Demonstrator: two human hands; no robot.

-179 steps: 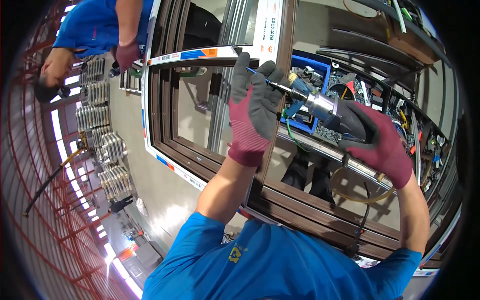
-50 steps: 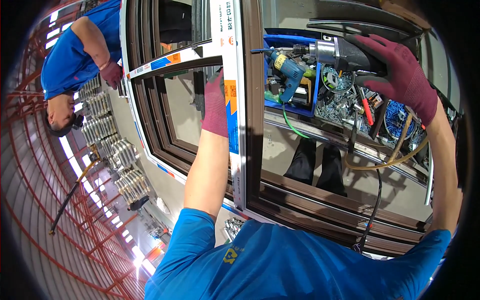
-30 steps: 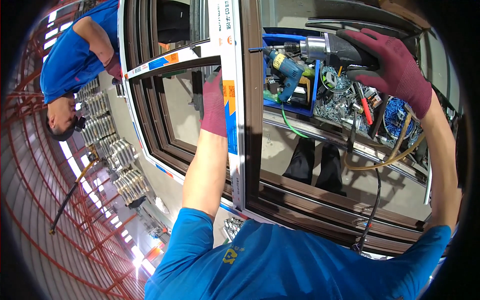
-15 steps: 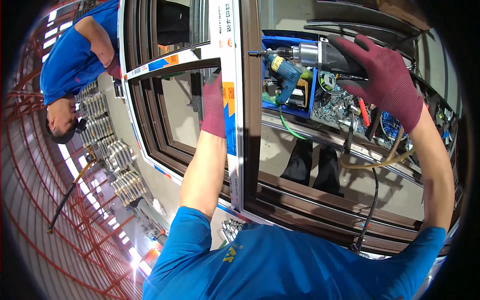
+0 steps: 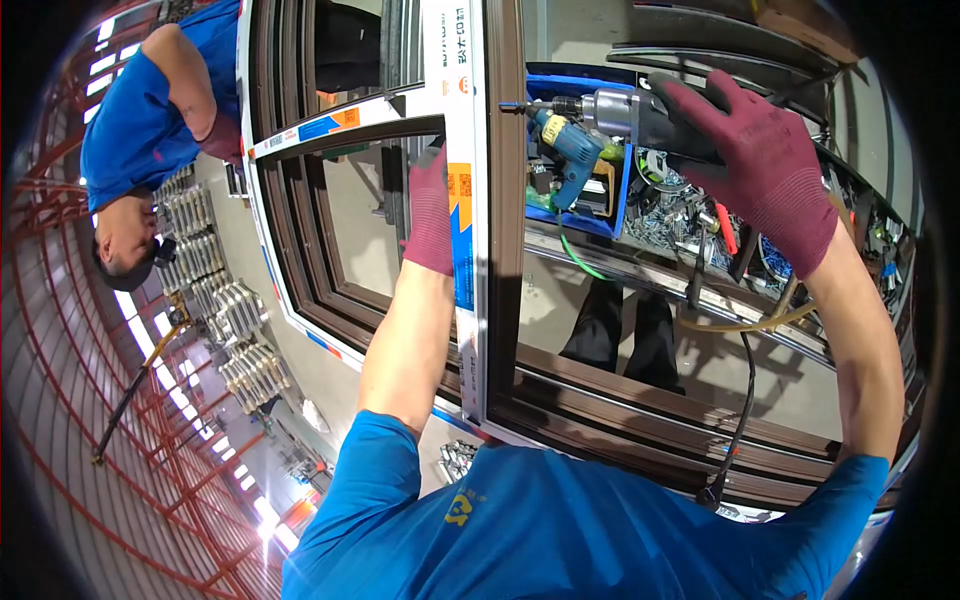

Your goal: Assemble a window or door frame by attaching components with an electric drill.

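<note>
While a small blue drill (image 5: 574,152) lies in a blue bin (image 5: 624,188) below, the right hand (image 5: 757,150) grips the silver-and-black power drill (image 5: 612,111), its long axis running sideways, bit (image 5: 513,107) pointing left over the brown frame (image 5: 507,215). A white-covered bar (image 5: 462,125) partly hides the left hand (image 5: 430,210); I cannot tell its grip.

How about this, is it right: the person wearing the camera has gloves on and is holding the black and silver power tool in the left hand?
Only the side is wrong: the head view shows the right hand holding the black and silver power tool. The left hand is partly hidden by a white-covered bar.
</note>
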